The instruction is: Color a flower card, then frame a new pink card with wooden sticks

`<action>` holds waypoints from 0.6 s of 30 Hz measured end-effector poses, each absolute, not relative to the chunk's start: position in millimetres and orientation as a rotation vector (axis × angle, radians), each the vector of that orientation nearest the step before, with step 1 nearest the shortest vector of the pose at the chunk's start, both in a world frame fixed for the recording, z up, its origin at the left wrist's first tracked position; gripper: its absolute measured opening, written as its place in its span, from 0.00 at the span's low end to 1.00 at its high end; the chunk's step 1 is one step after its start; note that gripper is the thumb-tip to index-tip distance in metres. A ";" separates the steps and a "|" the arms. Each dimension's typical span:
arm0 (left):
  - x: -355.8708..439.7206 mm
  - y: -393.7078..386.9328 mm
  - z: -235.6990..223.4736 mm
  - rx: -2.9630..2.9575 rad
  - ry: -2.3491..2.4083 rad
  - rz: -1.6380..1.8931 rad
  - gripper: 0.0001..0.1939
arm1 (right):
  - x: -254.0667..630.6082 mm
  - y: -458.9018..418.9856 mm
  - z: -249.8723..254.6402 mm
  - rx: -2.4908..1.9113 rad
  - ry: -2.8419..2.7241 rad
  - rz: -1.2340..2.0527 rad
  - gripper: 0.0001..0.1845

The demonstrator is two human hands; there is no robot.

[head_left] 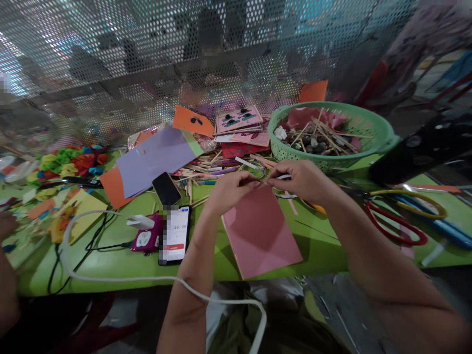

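Observation:
A pink sheet of paper or card point(261, 231) lies on the green table in front of me, one corner pointing toward me. My left hand point(233, 191) is over its far left corner, fingers pinched together. From the other side my right hand point(297, 178) meets it, thumb and forefinger closed just past the sheet's far edge. A small, thin, pale thing seems to run between the two sets of fingertips, too small to name. Narrow pink and white paper strips point(292, 205) lie beside my right hand.
Behind my hands stands a green basket point(332, 158) with sticks and stones. Scissors with red and yellow handles point(396, 223) lie right, near a dark cylinder point(420, 147). Phones point(177, 236), a purple power socket point(147, 238), a white cable point(129, 279) and purple paper point(155, 157) are left.

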State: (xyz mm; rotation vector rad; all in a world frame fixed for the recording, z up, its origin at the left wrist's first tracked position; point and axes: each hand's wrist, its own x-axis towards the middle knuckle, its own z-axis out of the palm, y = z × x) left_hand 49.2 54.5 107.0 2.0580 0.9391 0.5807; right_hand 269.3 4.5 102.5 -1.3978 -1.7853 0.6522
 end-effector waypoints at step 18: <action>55.2 52.2 90.4 1.758 0.786 0.667 0.22 | 277.3 7.1 104.3 -1.274 -1.597 0.986 0.18</action>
